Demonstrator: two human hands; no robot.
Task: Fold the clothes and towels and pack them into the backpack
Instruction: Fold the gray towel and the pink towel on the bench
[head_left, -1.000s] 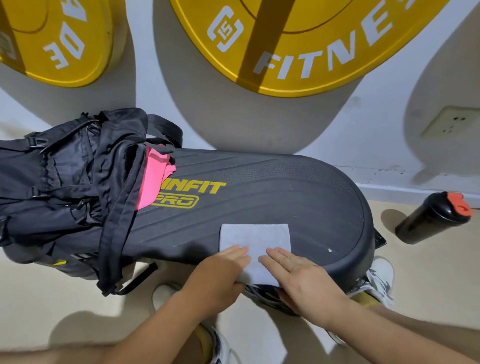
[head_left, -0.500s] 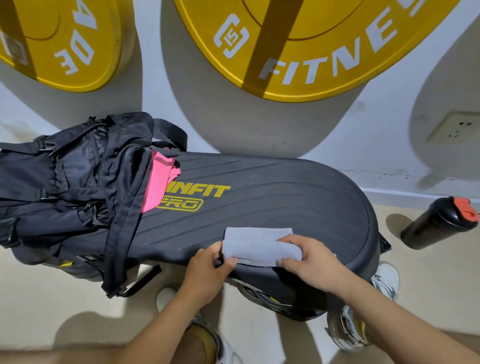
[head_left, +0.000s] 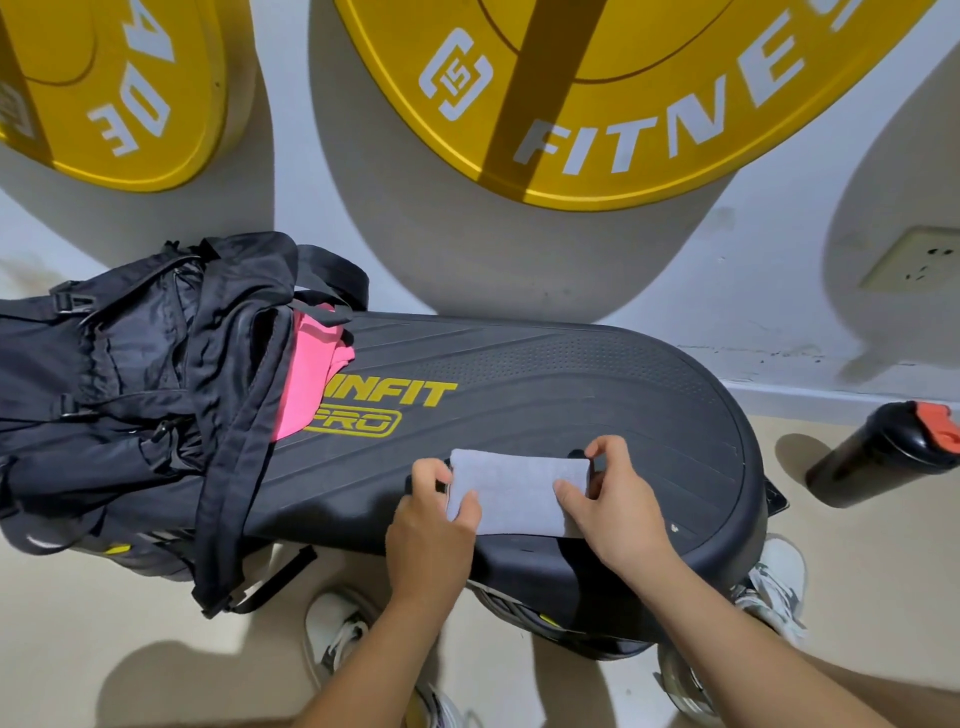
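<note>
A small grey towel (head_left: 511, 491), folded into a flat rectangle, lies near the front edge of a black step platform (head_left: 597, 395). My left hand (head_left: 434, 525) pinches its left end between thumb and fingers. My right hand (head_left: 613, 499) grips its right end the same way. At the left, a black backpack (head_left: 130, 384) lies on its side across the platform's end, mouth facing right. A pink cloth (head_left: 311, 379) sticks out of its opening.
Two big yellow weight plates (head_left: 597, 104) lean against the white wall behind the platform. A black shaker bottle with a red cap (head_left: 883, 452) lies on the beige floor at the right. My white shoes (head_left: 337, 634) stand below the platform's front edge.
The towel went from a taller rectangle pressed flat under both palms to a narrower folded strip. Both hands shifted to its two ends and now pinch them.
</note>
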